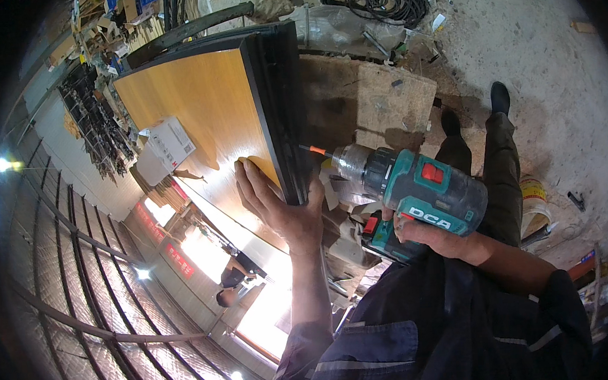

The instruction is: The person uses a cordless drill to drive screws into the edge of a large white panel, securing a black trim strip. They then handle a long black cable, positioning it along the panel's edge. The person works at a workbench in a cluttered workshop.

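A wood-faced panel [203, 106] with a thick black edge fills the middle of the view. My left hand [288, 215] grips its near corner, fingers spread along the yellow-brown face and thumb around the black edge [265, 102]. In my right hand [434, 237] is a teal and black cordless drill [421, 187], held by its handle. A thin bit with an orange collar [318, 151] sticks out of the chuck [350, 161] toward the panel's dark side. Whether the bit tip touches that side I cannot tell.
A white cardboard box [168, 150] rests on the panel. Beyond lie a worn wooden board [396, 102] and a coil of black cable [376, 0]. A yellow-labelled bucket [534, 195] stands by my legs on the concrete floor [537, 47]. Another person [233, 280] is in the background.
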`<state>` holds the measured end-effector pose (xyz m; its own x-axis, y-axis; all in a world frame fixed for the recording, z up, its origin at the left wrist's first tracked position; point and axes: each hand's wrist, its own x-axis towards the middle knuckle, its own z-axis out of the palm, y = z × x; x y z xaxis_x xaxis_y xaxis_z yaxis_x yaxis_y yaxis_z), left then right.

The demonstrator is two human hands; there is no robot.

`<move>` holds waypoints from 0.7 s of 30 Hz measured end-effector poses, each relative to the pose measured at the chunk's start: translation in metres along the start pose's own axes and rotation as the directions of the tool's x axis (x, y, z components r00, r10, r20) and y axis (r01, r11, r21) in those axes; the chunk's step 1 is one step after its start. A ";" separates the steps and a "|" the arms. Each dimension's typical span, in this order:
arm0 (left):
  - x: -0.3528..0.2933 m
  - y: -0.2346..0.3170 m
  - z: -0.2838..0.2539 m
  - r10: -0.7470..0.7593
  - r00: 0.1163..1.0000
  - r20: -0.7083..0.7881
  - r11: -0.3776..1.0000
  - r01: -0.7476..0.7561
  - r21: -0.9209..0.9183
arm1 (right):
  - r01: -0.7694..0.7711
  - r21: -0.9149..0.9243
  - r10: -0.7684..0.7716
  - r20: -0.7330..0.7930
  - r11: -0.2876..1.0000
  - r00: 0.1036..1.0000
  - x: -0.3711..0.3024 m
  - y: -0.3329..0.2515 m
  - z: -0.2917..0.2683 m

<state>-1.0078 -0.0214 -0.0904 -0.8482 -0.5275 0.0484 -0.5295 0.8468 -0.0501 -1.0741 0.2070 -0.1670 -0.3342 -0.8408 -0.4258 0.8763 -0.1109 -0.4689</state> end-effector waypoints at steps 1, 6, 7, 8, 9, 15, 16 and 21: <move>0.000 0.000 0.001 0.006 1.000 -0.002 1.000 -0.006 0.010 | -0.010 0.012 0.010 0.004 1.000 1.000 0.000 -0.002 0.001; -0.001 0.001 -0.002 0.007 1.000 0.027 1.000 -0.008 0.020 | 0.009 -0.004 -0.009 0.080 1.000 0.997 -0.001 0.006 -0.006; -0.002 -0.001 -0.001 0.002 1.000 0.022 1.000 -0.002 -0.009 | 0.009 -0.027 -0.007 0.075 1.000 0.997 -0.002 0.006 -0.007; -0.004 -0.003 0.001 -0.002 1.000 0.018 0.999 0.003 -0.040 | 0.008 -0.050 -0.005 0.067 0.999 0.998 -0.002 0.005 -0.006; -0.005 -0.004 0.002 -0.013 1.000 0.025 0.999 0.014 -0.049 | 0.008 -0.073 -0.004 0.060 0.997 0.998 -0.003 0.003 -0.005; -0.005 -0.002 0.001 -0.050 0.998 0.043 0.992 0.055 -0.115 | 0.013 -0.049 -0.011 0.060 0.999 0.998 -0.004 0.007 -0.006; -0.003 -0.001 0.000 -0.053 0.998 0.041 0.991 0.058 -0.124 | 0.018 -0.012 -0.017 0.061 1.000 0.998 -0.004 0.007 -0.006; -0.005 -0.003 0.001 -0.016 0.999 0.041 1.000 0.017 -0.016 | 0.056 -0.039 -0.054 0.062 0.998 0.997 0.000 0.005 -0.006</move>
<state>-1.0017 -0.0215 -0.0910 -0.8393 -0.5436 0.0078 -0.5436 0.8387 -0.0332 -1.0718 0.2100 -0.1739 -0.3585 -0.8650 -0.3511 0.8419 -0.1370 -0.5219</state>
